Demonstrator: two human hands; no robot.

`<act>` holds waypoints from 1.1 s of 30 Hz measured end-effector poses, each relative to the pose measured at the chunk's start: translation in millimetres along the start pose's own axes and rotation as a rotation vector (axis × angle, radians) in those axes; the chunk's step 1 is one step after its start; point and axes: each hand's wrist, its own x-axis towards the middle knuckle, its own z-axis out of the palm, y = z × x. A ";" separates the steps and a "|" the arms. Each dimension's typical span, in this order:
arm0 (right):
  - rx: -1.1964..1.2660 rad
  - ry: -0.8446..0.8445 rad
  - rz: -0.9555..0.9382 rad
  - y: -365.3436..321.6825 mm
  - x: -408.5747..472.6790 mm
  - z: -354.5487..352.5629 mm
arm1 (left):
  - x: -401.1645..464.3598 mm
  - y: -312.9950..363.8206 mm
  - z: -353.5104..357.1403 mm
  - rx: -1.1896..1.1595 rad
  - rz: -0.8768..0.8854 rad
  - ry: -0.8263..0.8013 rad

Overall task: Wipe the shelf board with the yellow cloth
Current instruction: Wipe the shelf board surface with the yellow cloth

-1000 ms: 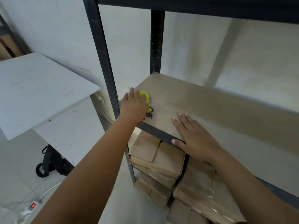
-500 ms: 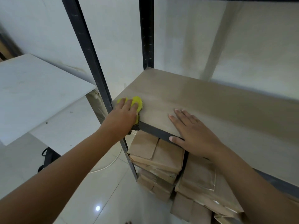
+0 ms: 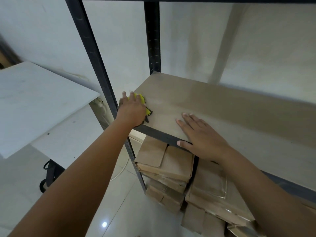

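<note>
Pushed deeper along the shelf board, yellow cloth lies lengthwise front-to-back under left hand.

Left hand flat, fingers spread, arm outstretched, right hand flat, palm down

The left hand covers most of the yellow cloth, so only a bright strip past the fingers and a dark-edged corner show; the cloth's full shape cannot be told. Both forearms run out of the bottom edge. The right hand lies across the front rail of the shelf board, hiding that stretch, and the board is cut off at the right edge. The dark uprights leave the top edge. The stacked brown paper packets below sit partly behind the rail and arm. A dark object under the white table is too unclear to name.
</note>
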 end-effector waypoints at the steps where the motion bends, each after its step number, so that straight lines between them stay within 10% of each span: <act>1: 0.005 -0.001 -0.002 0.1 0.2 -1.0 | -3.6 -2.5 0.4 -0.006 0.046 0.014; 27: 0.050 0.011 0.012 -2.5 -3.7 -2.7 | -6.5 15.0 2.6 0.085 -0.176 -0.071; 33: 0.056 0.014 0.020 -1.9 -1.6 -1.7 | 3.3 6.3 2.0 -0.043 -0.030 0.162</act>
